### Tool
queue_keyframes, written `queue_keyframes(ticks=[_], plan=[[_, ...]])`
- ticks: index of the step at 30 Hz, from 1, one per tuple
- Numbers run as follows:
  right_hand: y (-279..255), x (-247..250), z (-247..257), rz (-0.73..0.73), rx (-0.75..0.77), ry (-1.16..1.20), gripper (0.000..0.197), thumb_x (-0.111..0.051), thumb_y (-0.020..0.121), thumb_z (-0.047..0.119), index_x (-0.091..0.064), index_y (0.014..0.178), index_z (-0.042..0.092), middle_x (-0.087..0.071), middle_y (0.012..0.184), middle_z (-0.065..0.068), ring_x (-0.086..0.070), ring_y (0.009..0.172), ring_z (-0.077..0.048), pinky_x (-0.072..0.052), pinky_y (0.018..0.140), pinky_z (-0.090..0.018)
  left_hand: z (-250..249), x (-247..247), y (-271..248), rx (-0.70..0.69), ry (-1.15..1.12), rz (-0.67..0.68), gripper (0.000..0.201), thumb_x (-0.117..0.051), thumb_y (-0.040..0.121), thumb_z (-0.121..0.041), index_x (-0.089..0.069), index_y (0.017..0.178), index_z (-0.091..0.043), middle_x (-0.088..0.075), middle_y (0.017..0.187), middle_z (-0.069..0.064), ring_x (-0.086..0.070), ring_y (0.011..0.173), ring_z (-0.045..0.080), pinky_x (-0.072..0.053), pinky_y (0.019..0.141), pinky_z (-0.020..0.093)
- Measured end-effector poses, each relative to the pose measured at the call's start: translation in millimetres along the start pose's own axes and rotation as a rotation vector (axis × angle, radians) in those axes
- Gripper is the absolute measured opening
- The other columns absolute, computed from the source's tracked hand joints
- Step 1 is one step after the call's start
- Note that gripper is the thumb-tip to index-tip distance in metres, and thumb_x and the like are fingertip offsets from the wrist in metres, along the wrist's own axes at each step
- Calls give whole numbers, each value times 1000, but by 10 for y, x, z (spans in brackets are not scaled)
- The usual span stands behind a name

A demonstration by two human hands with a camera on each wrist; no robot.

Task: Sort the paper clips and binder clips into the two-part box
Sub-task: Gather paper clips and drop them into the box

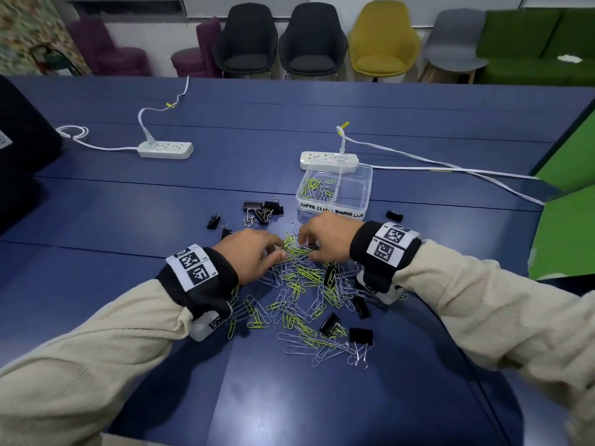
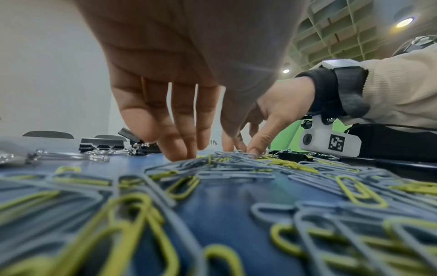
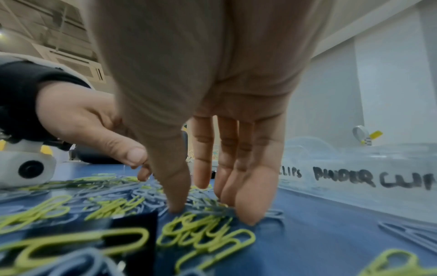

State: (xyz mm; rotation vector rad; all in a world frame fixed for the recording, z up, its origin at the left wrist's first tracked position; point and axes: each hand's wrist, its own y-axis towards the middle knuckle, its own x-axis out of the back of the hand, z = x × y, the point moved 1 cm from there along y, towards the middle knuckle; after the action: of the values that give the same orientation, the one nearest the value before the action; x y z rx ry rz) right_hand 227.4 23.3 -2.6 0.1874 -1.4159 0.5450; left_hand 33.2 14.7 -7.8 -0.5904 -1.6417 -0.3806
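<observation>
Cream sleeves fill the lower corners of the head view, each wrist banded with a coded marker. Beyond them the left hand and right hand meet, fingertips down, at the far edge of a heap of paper clips, grey and yellow-green, spread on the blue tabletop. Black binder clips lie among the heap, and a further group sits beyond the left hand. The two-part box, clear plastic, stands just beyond the right hand: its left compartment holds paper clips; the right compartment shows no contents. Two white power strips lie farther off. Finger detail is blurred in this view.

Left wrist view: paper clips crowd the foreground. The left hand hangs with its fingers straight and slightly spread, tips touching the heap. The right hand opposite is also down on the clips. Whether either hand pinches a clip cannot be told.

Right wrist view: yellow-green paper clips and one binder clip lie nearest. The right hand's fingers are straight and pressed together, thumb apart, tips on the clips. Only this view shows the box lettering legibly: "BINDER CLIP".
</observation>
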Motion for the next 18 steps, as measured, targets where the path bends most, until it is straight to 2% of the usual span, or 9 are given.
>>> queue_keyframes(ticks=[3, 5, 7, 9, 11, 14, 18], plan=[[-28, 36, 20, -8, 66, -70, 57, -68, 79, 39, -52, 133, 32, -62, 114, 0, -57, 107, -19, -39, 76, -26, 34, -5, 10, -11, 15, 15, 65, -39, 80, -73, -58, 120, -26, -64, 105, -5, -61, 95, 16, -52, 81, 34], [-29, 36, 54, 15, 85, -88, 57, -66, 78, 50, -54, 132, 36, -59, 116, -1, -56, 108, -21, -41, 78, -28, 51, -23, 11, -11, 54, 73, 82, -43, 66, -85, -56, 123, -26, -59, 105, -4, -59, 96, 16, -51, 81, 34], [-20, 29, 82, 32, 92, -94, 57, -66, 77, 60, -59, 127, 35, -58, 115, -1, -56, 107, -20, -43, 79, -30, 44, -39, 23, -6, 79, 109, 86, -55, 62, -82, -53, 127, -25, -53, 106, -2, -56, 98, 16, -49, 80, 31], [2, 24, 105, 24, 100, -90, 50, -66, 79, 57, -64, 121, 31, -60, 110, -1, -57, 103, -20, -40, 75, -27, 39, -45, 46, -6, 72, 109, 82, -62, 63, -76, -53, 127, -24, -51, 104, -3, -55, 96, 16, -47, 79, 30], [32, 22, 123, -2, 102, -81, 35, -68, 84, 44, -67, 115, 26, -65, 105, -1, -61, 100, -21, -36, 71, -25, 39, -35, 63, -12, 47, 97, 69, -65, 69, -68, -57, 121, -23, -52, 101, -4, -56, 95, 18, -46, 78, 29], [64, 22, 115, -31, 91, -46, 25, -68, 86, 31, -70, 109, 21, -69, 99, -2, -62, 93, -22, -34, 69, -23, 40, -33, 68, -21, 28, 77, 51, -66, 77, -56, -61, 117, -23, -58, 101, -2, -57, 94, 18, -43, 77, 27], [48, 69, 33, -48, 56, 82, 17, -70, 86, 22, -73, 100, 15, -67, 85, -3, -55, 75, -16, -35, 68, -20, 49, -41, 67, -4, 4, 49, 37, -65, 81, -49, -63, 109, -24, -48, 87, -8, -57, 92, 18, -43, 75, 27]])
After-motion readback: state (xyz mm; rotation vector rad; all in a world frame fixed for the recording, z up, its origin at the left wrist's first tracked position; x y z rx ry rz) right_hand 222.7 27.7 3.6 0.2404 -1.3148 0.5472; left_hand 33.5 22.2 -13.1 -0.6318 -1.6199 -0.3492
